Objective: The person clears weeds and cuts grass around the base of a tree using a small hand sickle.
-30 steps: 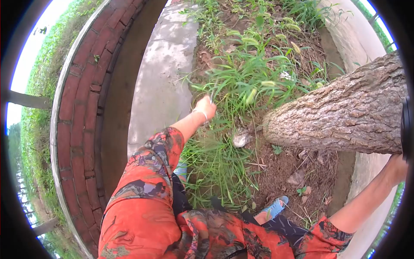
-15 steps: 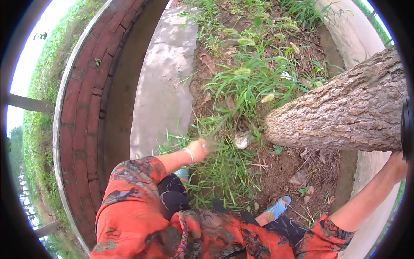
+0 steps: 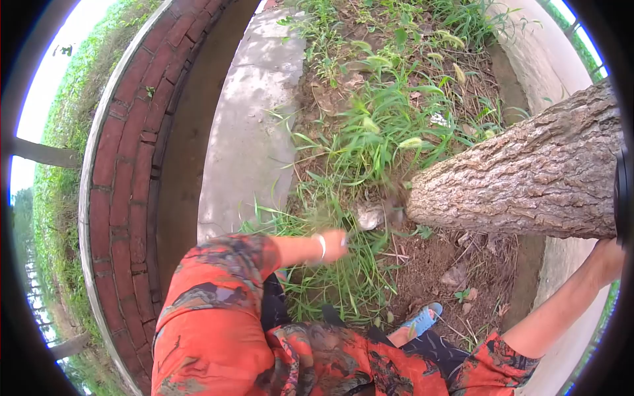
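My left hand [image 3: 337, 245], with a white band [image 3: 321, 247] at the wrist, is closed low over the long green grass [image 3: 353, 280]. A greyish-green smear shows just above the fist; whether it is a tool or grass stems, I cannot make out. A pale, stone-like lump [image 3: 370, 216] lies in the soil beyond the hand, close to the base of the tree trunk [image 3: 515, 171]. At the far right, my right hand [image 3: 615, 251] is against the underside of the trunk as seen here, its fingers hidden at the view's dark edge.
A concrete slab [image 3: 247, 132] borders the soil on the left, with a curved red brick wall [image 3: 125, 198] beyond it. Seed-headed weeds [image 3: 396, 125] grow ahead. A pale kerb [image 3: 535, 53] runs along the right. My blue shoe [image 3: 422, 320] stands on the soil.
My left hand has moved right and slightly toward me over the grass. The blurred streak above it has shortened, and the weeds ahead have shifted. My right hand stays by the trunk.
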A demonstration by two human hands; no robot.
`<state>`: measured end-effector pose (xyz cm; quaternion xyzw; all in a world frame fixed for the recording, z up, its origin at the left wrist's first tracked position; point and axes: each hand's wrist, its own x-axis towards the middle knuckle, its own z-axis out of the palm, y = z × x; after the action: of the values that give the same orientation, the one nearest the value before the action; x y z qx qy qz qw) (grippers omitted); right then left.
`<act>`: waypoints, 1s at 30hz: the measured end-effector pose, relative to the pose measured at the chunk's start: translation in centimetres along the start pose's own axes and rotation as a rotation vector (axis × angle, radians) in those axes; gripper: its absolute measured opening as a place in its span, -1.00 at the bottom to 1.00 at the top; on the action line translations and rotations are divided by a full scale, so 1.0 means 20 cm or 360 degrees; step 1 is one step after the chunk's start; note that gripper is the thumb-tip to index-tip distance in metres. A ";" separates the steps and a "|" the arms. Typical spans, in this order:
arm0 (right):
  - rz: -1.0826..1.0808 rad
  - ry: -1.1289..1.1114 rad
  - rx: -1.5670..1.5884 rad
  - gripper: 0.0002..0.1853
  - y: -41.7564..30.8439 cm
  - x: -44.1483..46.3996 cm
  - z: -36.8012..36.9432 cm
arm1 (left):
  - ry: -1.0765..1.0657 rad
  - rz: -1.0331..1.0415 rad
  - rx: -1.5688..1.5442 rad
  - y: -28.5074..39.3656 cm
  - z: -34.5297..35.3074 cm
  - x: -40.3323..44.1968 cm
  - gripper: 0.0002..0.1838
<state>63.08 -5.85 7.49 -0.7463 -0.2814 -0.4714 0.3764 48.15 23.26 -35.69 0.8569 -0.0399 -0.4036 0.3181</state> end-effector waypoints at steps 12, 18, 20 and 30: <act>-0.0056 -0.0037 -0.0008 -0.01 0.00 0.00 0.01 | 0.1493 -0.0194 -0.0619 0.00 -0.47 0.02 -0.81; -0.0010 -0.0072 0.0031 -0.01 0.00 0.01 0.01 | -0.0189 0.0321 0.1476 -0.12 -0.41 0.29 -0.72; -0.0026 -0.0077 -0.0002 -0.01 -0.02 0.01 0.01 | 0.0272 -0.0078 0.0021 -0.03 -0.14 0.11 -0.75; -0.0017 0.0010 0.0010 0.01 -0.04 0.00 0.03 | 0.0618 -0.0170 -0.0601 0.02 -0.42 -0.16 -0.81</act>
<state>62.84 -4.93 7.57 -0.7421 -0.2858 -0.4749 0.3771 52.11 28.30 -29.32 0.8447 0.1429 -0.2483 0.4521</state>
